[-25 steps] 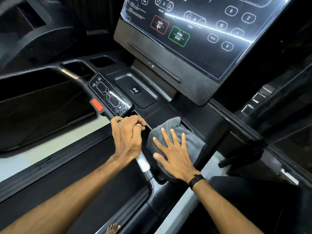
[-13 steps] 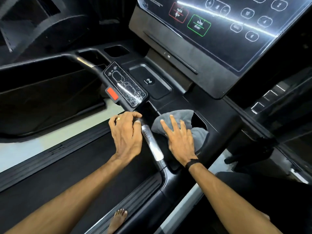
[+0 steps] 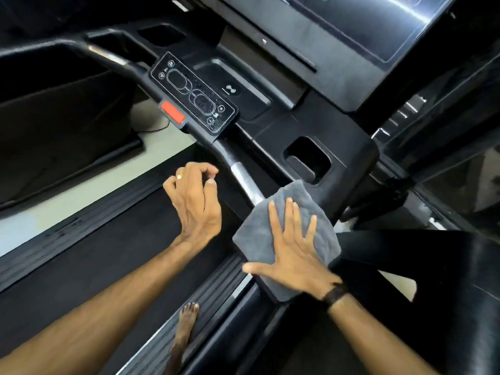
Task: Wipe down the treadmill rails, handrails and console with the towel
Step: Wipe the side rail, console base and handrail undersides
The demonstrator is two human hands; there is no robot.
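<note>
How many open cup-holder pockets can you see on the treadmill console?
3. One pocket sits just above the grey towel; one pocket and another pocket lie at the far left. The towel may hide more.

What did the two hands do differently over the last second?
The left hand let go of the handrail it had gripped and now hovers beside it, fingers loosely curled, holding nothing. The right hand slid the grey towel back along the rail, away from the cup recess. The right palm stayed flat on the towel.
</note>
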